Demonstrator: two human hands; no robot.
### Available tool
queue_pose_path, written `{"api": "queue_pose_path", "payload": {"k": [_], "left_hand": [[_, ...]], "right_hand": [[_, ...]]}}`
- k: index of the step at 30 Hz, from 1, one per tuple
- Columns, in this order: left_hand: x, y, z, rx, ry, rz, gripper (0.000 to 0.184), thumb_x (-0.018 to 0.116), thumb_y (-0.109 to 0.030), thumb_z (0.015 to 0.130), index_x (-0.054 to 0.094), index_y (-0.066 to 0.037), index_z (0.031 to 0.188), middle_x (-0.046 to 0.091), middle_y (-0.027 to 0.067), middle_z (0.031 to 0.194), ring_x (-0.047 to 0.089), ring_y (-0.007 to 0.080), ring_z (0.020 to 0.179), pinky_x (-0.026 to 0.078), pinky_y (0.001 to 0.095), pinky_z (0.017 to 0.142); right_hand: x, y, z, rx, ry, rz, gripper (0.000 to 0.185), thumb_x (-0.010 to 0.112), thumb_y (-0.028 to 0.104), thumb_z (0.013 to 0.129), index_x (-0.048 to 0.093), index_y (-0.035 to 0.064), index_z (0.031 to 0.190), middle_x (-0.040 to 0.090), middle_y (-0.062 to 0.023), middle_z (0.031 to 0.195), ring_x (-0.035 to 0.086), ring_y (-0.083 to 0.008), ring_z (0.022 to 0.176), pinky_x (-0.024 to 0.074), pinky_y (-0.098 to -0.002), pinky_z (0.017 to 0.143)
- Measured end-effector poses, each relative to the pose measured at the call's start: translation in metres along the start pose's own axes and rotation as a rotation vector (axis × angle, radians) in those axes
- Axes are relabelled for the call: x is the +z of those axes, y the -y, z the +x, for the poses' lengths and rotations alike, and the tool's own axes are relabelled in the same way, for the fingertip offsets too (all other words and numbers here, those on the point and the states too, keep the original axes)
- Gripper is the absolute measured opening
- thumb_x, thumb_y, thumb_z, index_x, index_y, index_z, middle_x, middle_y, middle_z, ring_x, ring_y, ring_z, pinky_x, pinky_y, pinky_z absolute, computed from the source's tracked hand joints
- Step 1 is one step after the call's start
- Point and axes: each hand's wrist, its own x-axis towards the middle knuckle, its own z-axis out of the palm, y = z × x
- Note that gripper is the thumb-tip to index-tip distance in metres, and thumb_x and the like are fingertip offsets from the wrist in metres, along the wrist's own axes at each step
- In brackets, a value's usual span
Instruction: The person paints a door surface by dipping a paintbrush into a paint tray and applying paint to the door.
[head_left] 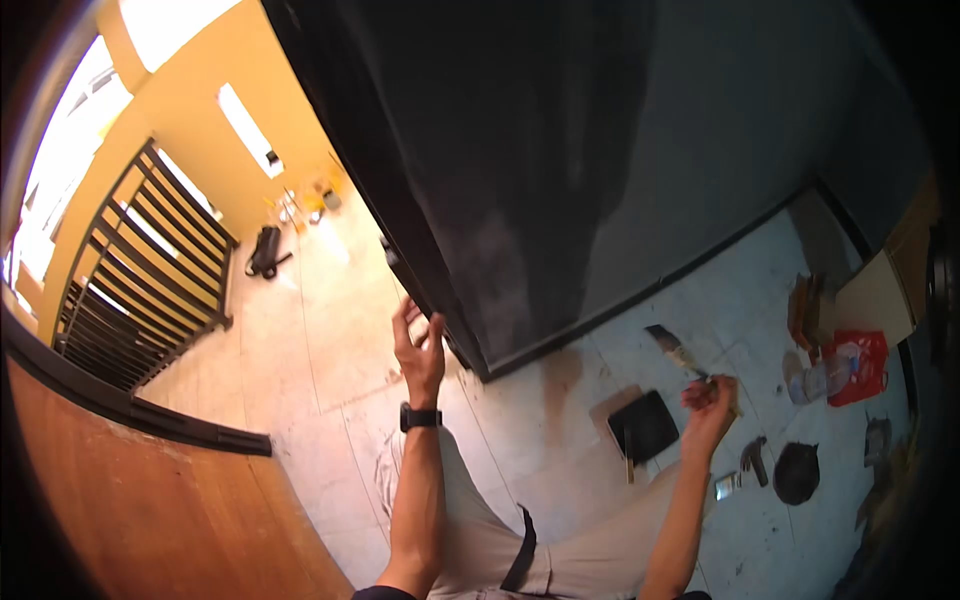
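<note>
My left hand (420, 350), with a dark watch on its wrist, is at the free edge of a dark grey door (520, 200). Its fingers and thumb sit on either side of that edge. In my right hand (710, 405) is a paintbrush (675, 348), gripped by the handle. The brush's dark bristles point up and left, toward the lower part of the door but apart from it. Below and left of that hand, a black square tray-like thing (645, 425) lies on the tiled floor, with a thin stick by its left side.
On the right floor are a hammer (755, 461), a black roundish thing (797, 473), a phone-like thing (729, 486), a clear plastic container (822, 382) and a red bag (860, 366). Past the door stand a dark railing (150, 255) and a black bag (265, 252). A brown wooden panel (150, 480) is left.
</note>
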Motion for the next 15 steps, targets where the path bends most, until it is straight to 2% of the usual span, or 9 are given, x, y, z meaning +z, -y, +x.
{"api": "queue_pose_path", "payload": {"k": [4, 8, 9, 12, 13, 15], "left_hand": [[-0.012, -0.001, 0.009, -0.07, 0.094, -0.091, 0.066, 0.08, -0.031, 0.09, 0.05, -0.003, 0.142, 0.063, 0.0128, 0.124, 0.062, 0.021, 0.116, 0.06, 0.0361, 0.089], [-0.018, -0.004, 0.014, -0.109, 0.132, -0.105, 0.064, 0.081, -0.031, 0.089, 0.052, -0.004, 0.14, 0.063, 0.0128, 0.125, 0.061, 0.0217, 0.117, 0.06, 0.0373, 0.091], [-0.019, 0.001, 0.014, -0.083, 0.143, -0.038, 0.064, 0.078, -0.034, 0.092, 0.05, -0.005, 0.142, 0.062, 0.0105, 0.128, 0.061, 0.0199, 0.116, 0.059, 0.0382, 0.086], [-0.021, 0.006, 0.018, -0.023, 0.113, -0.008, 0.058, 0.077, -0.036, 0.093, 0.056, -0.003, 0.136, 0.067, 0.0115, 0.118, 0.064, 0.0199, 0.11, 0.058, 0.0344, 0.084], [-0.02, 0.009, 0.019, -0.013, 0.101, -0.032, 0.051, 0.075, -0.033, 0.095, 0.059, -0.003, 0.132, 0.069, 0.0104, 0.112, 0.066, 0.0171, 0.104, 0.057, 0.0296, 0.081], [-0.022, 0.013, 0.021, -0.036, 0.13, -0.066, 0.043, 0.072, -0.028, 0.097, 0.06, -0.002, 0.13, 0.069, 0.0097, 0.11, 0.067, 0.0146, 0.097, 0.059, 0.0284, 0.078]], "right_hand": [[0.088, 0.018, -0.067, 0.055, 0.219, 0.248, 0.03, 0.049, 0.027, 0.103, 0.057, 0.0037, 0.12, 0.07, -0.0167, 0.082, 0.071, -0.0254, 0.064, 0.0586, -0.032, 0.059], [0.161, 0.048, -0.1, -0.102, 0.335, 0.249, 0.029, 0.048, 0.025, 0.103, 0.057, 0.0004, 0.115, 0.07, -0.0172, 0.084, 0.071, -0.0266, 0.067, 0.0596, -0.0347, 0.062], [0.175, 0.056, -0.104, -0.153, 0.364, 0.245, 0.027, 0.048, 0.024, 0.103, 0.057, 0.0005, 0.114, 0.07, -0.0174, 0.084, 0.071, -0.0269, 0.066, 0.0595, -0.0349, 0.062], [0.21, 0.071, -0.115, -0.269, 0.401, 0.275, 0.025, 0.049, 0.022, 0.102, 0.057, 0.0006, 0.112, 0.069, -0.0178, 0.083, 0.07, -0.027, 0.064, 0.0594, -0.0355, 0.061], [0.216, 0.073, -0.116, -0.313, 0.408, 0.293, 0.024, 0.049, 0.021, 0.102, 0.057, 0.0008, 0.112, 0.068, -0.018, 0.083, 0.069, -0.0269, 0.062, 0.0592, -0.0359, 0.06], [0.221, 0.075, -0.116, -0.347, 0.414, 0.313, 0.026, 0.048, 0.023, 0.102, 0.056, 0.0, 0.113, 0.068, -0.0187, 0.082, 0.067, -0.0271, 0.058, 0.0591, -0.0366, 0.06]]}}
